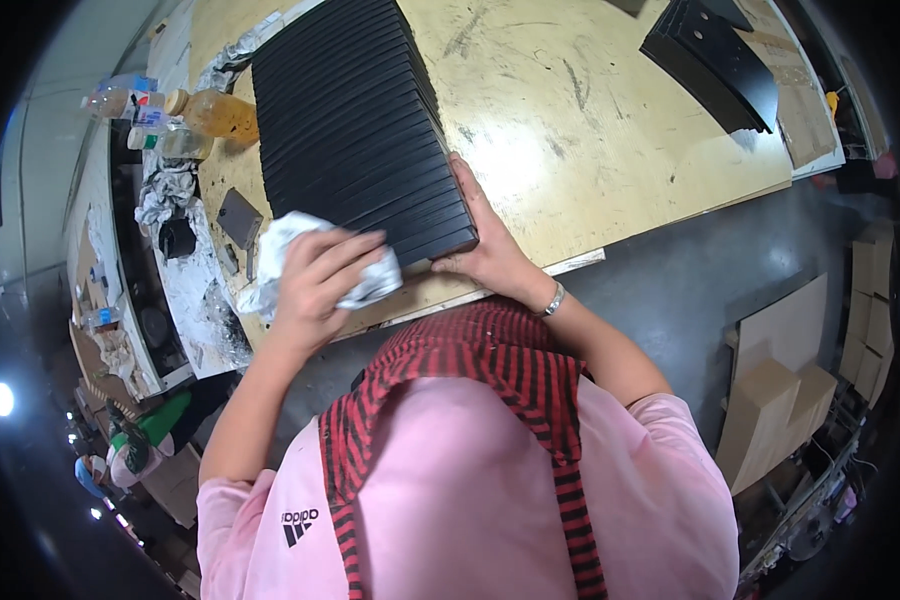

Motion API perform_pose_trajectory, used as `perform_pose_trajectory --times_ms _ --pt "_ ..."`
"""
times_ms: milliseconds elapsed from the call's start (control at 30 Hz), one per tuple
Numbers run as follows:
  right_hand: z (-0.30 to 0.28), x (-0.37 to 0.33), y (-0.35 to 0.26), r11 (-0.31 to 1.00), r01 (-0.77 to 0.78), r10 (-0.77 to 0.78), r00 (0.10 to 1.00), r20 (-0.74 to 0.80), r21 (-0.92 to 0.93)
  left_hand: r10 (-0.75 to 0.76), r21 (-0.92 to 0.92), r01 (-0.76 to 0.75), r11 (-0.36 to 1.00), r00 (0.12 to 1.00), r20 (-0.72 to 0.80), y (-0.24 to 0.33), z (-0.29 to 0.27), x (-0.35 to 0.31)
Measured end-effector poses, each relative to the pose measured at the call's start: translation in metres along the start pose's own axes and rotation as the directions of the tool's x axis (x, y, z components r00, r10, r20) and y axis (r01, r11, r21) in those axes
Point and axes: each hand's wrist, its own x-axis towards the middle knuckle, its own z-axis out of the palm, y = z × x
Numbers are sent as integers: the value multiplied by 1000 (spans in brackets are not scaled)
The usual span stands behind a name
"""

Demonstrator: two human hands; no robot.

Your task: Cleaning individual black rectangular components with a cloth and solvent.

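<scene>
Black flat panels stacked in a long row (355, 120) lie on the scuffed plywood workbench (590, 120). Left hand (315, 285) clutches a crumpled white cloth (285, 245) against the stack's near end; right hand (485, 240) presses open-fingered on its side.

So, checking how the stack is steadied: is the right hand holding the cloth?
No, the right hand lies bare against the stack of black panels, while the left hand clutches the white cloth.

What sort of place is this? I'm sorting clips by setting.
Probably a small workshop or factory floor: a scuffed plywood worktable, a long row of black panels being wiped with a white cloth, cardboard boxes stacked nearby.
</scene>
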Motion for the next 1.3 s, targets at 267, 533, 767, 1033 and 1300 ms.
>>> perform_pose_trajectory --times_ms 267,533,767,1033,1300 --pt "3 -1 14 985 168 -170 984 -44 -43 -28 23 29 999 999 -30 47 11 73" --pt "8 -3 17 954 256 -277 952 -133 -153 265 -100 -255 962 958 105 30 34 98" --pt "3 -3 10 964 232 -247 963 -113 -127 223 -39 -221 975 971 85 39 19 98" --pt "8 -1 16 960 249 -265 956 -129 -125 153 -47 -146 988 964 219 48 22 102" --pt "7 -2 14 978 169 -178 981 -74 -122 -6 99 -6 995 993 116 56 -3 80"
